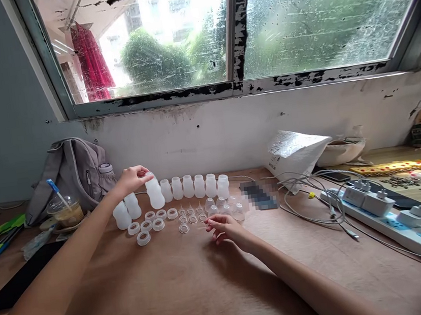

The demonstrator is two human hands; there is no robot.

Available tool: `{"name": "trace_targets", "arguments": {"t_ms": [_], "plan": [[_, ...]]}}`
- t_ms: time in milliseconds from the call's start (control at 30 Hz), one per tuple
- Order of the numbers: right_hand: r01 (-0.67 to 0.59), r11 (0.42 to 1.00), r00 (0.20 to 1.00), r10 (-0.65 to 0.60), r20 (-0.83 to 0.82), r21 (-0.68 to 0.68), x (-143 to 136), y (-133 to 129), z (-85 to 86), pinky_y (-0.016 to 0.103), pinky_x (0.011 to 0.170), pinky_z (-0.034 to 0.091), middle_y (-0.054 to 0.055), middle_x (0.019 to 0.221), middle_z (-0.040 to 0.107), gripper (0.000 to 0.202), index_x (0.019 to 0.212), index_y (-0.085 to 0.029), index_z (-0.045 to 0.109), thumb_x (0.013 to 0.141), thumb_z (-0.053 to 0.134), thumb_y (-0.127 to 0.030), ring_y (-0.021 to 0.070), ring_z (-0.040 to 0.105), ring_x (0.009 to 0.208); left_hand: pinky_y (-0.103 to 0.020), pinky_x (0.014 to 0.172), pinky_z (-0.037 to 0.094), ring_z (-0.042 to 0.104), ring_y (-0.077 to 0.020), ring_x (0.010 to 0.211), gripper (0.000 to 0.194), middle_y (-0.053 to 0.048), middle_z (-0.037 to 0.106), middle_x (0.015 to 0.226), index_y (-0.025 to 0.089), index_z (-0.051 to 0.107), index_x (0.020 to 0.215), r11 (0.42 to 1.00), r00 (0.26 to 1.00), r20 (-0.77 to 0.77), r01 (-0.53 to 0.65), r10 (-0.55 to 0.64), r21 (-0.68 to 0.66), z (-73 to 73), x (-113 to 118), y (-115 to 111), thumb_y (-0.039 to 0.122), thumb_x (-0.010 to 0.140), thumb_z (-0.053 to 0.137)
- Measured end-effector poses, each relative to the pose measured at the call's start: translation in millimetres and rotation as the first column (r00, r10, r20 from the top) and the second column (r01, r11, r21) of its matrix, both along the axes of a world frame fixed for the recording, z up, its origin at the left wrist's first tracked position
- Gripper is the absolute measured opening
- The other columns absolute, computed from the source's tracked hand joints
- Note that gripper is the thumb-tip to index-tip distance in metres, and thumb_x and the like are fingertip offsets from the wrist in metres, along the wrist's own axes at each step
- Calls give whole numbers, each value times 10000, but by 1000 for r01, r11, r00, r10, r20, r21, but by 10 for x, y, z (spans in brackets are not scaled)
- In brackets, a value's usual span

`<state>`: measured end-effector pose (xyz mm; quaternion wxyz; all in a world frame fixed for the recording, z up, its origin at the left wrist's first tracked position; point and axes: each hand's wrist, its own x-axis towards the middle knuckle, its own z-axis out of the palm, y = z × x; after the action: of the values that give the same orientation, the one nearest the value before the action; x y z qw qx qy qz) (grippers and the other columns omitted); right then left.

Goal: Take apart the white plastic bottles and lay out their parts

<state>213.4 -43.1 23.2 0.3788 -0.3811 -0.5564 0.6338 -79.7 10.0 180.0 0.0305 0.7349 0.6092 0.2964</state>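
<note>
My left hand pinches the top of a translucent white baby bottle, which leans slightly above or on the table. To its right stands a row of several similar bottles; two more bottles are below my left wrist, partly behind the forearm. In front lie several white screw rings. Beside them are several clear teats with thin tips upward. Clear dome caps stand close behind my right hand, whose loosely bent fingers are apart over the table, with nothing visible in them.
A grey backpack and a drink cup are at left, near a black flat item. On the right lie tangled cables, a power strip and a silvery bag. A blurred dark patch lies behind the caps.
</note>
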Motion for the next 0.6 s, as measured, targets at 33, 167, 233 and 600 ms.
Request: {"name": "trace_targets", "arguments": {"t_ms": [33, 167, 233, 600], "plan": [[-4, 1000, 1000, 4, 3, -4, -2, -1, -7, 186, 445, 464, 33, 781, 577, 339, 901, -154, 556, 705, 594, -428, 69, 540, 511, -223, 681, 435, 591, -174, 794, 347, -29, 653, 829, 184, 611, 840, 999, 999, -21, -41, 41, -3, -12, -78, 79, 461, 639, 557], [-16, 1000, 1000, 17, 14, -20, -16, -26, -4, 176, 433, 456, 28, 769, 575, 338, 886, -148, 558, 700, 599, -427, 65, 536, 504, -224, 694, 427, 586, -184, 828, 350, -37, 651, 874, 187, 604, 875, 979, 963, -186, -201, 194, -21, -167, -309, 353, 452, 656, 533], [-19, 1000, 1000, 19, 19, -16, -24, -48, 15, 175, 432, 454, 26, 763, 574, 329, 875, -146, 563, 707, 593, -426, 63, 534, 499, -241, 713, 421, 580, -201, 853, 346, -52, 650, 889, 178, 608, 869, 968, 946, -223, -249, 237, -29, -261, -372, 450, 439, 654, 538], [-7, 1000, 999, 8, 51, -29, -44, -94, 88, 175, 416, 444, 11, 726, 571, 324, 852, -138, 567, 681, 625, -407, 57, 524, 474, -348, 781, 382, 524, -273, 966, 392, -92, 617, 999, 183, 547, 1006, 944, 913, -284, -323, 293, -63, -537, -412, 522, 431, 714, 463]]}}
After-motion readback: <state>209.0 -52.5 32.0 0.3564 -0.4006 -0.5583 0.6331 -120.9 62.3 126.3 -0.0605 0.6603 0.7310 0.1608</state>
